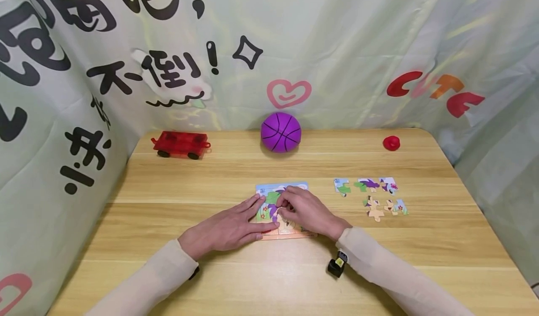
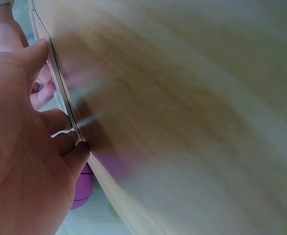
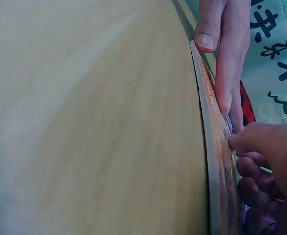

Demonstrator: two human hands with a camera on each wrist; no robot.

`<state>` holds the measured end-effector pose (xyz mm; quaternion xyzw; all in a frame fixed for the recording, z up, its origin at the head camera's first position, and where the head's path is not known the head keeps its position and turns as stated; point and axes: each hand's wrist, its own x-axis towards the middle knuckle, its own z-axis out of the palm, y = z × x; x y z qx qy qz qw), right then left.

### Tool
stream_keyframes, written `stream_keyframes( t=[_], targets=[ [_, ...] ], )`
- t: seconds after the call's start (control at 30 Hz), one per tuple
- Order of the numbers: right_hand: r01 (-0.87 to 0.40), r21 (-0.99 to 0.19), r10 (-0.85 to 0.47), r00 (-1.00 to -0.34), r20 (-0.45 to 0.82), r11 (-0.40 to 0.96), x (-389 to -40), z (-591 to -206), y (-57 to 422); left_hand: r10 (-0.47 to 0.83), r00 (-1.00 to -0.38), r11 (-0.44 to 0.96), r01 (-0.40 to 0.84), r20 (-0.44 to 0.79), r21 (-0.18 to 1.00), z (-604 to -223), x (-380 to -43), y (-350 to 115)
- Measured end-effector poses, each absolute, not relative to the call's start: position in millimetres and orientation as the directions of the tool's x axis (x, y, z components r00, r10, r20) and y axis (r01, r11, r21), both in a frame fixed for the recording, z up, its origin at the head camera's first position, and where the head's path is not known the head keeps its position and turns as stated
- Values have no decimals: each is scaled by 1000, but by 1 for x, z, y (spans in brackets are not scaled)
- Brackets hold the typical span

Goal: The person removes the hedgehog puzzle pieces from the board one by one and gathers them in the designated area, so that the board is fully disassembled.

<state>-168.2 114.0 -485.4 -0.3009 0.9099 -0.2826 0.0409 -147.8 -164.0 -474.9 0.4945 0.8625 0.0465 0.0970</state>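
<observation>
A jigsaw puzzle board [image 1: 269, 186] with a colourful cartoon picture lies flat near the middle of the table. My left hand [image 1: 229, 225] spreads its straight fingers over the board's left side, and its fingertips rest on the puzzle. From the right, my right hand [image 1: 309, 213] bends over the board's middle. Its thumb and forefinger pinch a small puzzle piece at the surface, mostly hidden by the fingers. The right wrist view shows that right thumb [image 3: 253, 138] down at the board's face, close to the left fingertips.
Several loose puzzle pieces [image 1: 374, 208] lie right of the board. Along the back stand a red toy wagon [image 1: 181, 144], a purple ball [image 1: 280, 132] and a small red hat-shaped object [image 1: 391, 143]. A printed curtain [image 1: 337, 49] hangs behind the wooden table [image 1: 273, 278].
</observation>
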Motion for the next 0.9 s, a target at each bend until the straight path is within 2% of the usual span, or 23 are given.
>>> stream_keyframes(
  t=[0.37, 0.9],
  targets=[
    [-600, -479, -627, -769, 125, 641, -174, -488, 115, 849, -507, 527, 826, -147, 200, -473, -148, -163],
    [-610, -498, -639, -757, 136, 616, -173, -488, 118, 833, -525, 553, 794, -177, 251, -473, -147, -163]
  ],
)
